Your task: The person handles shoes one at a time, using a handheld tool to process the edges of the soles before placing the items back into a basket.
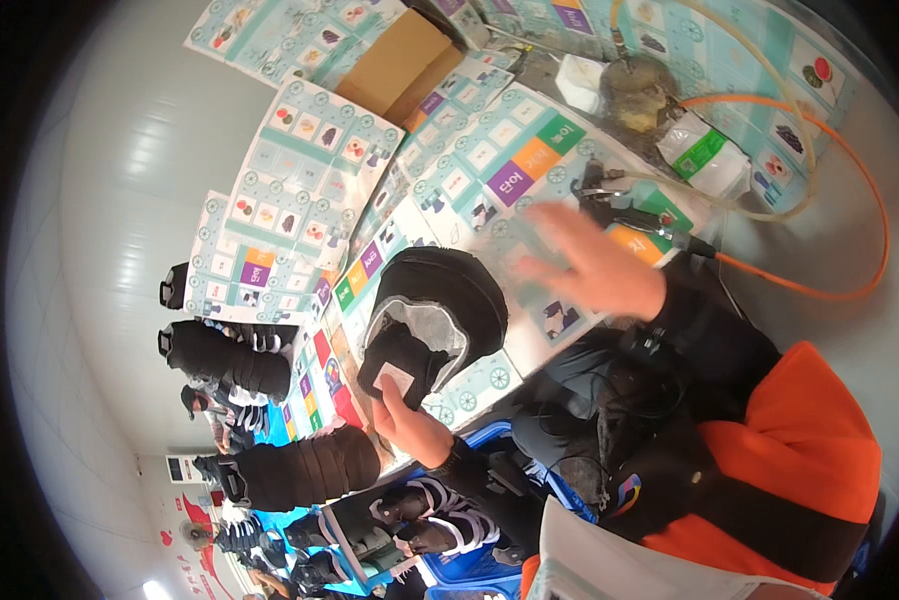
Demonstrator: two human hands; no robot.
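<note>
A black shoe upper (449, 290) with a pale grey lining lies on the printed work table (489, 385). Its dark tongue piece (405, 352) carries a small white label (393, 380). My left hand (414, 428) pinches that tongue at the label, thumb on top. Over the table, apart from the upper, my right hand (599, 262) hovers with fingers spread and smeared by motion, nothing visible in it. Beyond its fingers lies a metal air gun (609, 192) on an orange hose.
Stacked black shoe uppers (304, 468) stand by my left hand, with another stack (224, 358) farther off. A cardboard box (397, 62), a stained pot (637, 92) and a white-green packet (704, 155) are on the table. Below the edge, a blue crate (474, 568) sits near shoes.
</note>
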